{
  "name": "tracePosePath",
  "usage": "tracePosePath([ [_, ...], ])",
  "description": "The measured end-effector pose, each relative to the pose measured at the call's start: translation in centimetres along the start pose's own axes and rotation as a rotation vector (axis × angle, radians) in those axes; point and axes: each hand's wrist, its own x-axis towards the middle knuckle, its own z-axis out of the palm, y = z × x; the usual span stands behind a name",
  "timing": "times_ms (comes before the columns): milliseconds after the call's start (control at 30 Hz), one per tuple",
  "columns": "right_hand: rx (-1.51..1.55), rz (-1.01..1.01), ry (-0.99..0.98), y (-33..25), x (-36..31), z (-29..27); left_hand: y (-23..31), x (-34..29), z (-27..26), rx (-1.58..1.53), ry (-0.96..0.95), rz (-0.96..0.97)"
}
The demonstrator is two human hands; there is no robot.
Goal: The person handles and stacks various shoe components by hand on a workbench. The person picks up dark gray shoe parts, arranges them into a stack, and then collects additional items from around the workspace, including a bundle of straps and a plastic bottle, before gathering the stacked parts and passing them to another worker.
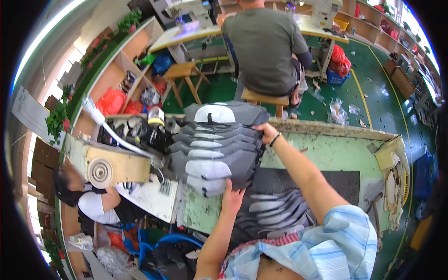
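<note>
A fanned stack of dark grey cut sheet pieces with pale patches (207,169) lies at the left of the green worktop. My right hand (267,132), with a dark bracelet at the wrist, grips the stack's far right edge. At its near edge my left hand (232,197) is closed on the pieces, thumb on top and some fingers hidden. Close to my body a second fanned row of similar grey pieces (275,207) rests on a black mat (338,179), partly behind my right arm.
A white lamp arm (123,140) and dark items stand left of the stack. Another person sits at a sewing machine (193,14) ahead, beside a wooden stool (182,72). A second person is at the left machine table. Scraps and a tool lie on the worktop's right end (389,163).
</note>
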Motion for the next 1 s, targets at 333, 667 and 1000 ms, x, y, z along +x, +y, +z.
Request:
tracePosePath([
  [333,-0.2,-0.002,0.016,-1.4,-4.4,4.6,-1.8,0.8,-1.5,-0.117,0.083,-0.185],
  [667,-0.303,-0.134,-0.445,2.1,-4.1,11.3,-2.5,-1.7,-4.1,-0.035,-0.095,0.163],
  [1000,-0.373,-0.225,0.251,-2.9,0.7,-3.3,-3.8,2.4,3.1,-0.036,0.105,-0.406],
])
